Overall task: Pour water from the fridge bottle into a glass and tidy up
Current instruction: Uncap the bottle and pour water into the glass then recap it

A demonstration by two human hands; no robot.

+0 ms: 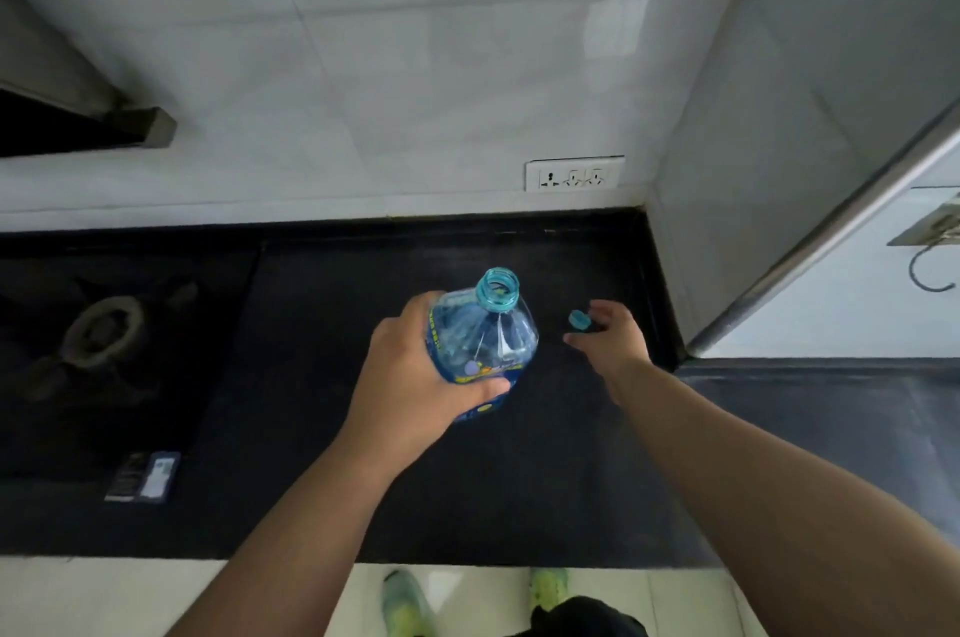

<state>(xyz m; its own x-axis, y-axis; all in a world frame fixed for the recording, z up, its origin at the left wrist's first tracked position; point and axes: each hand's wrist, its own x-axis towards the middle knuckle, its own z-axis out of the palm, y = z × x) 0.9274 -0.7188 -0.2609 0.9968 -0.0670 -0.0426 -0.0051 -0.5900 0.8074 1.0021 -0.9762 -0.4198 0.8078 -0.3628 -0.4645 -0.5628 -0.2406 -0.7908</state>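
At centre frame the left hand gripped the bottle round its labelled body, fingers and thumb curled about it, the uncapped neck upright over the dark bench. Just right of it the right hand pinched the small blue cap at its fingertips, low over the bench. The thin clear plastic looked likely to dent under a squeeze and, coming from a fridge, perhaps slick, so a full wrap at the label seemed the safest hold; no glass was in view.
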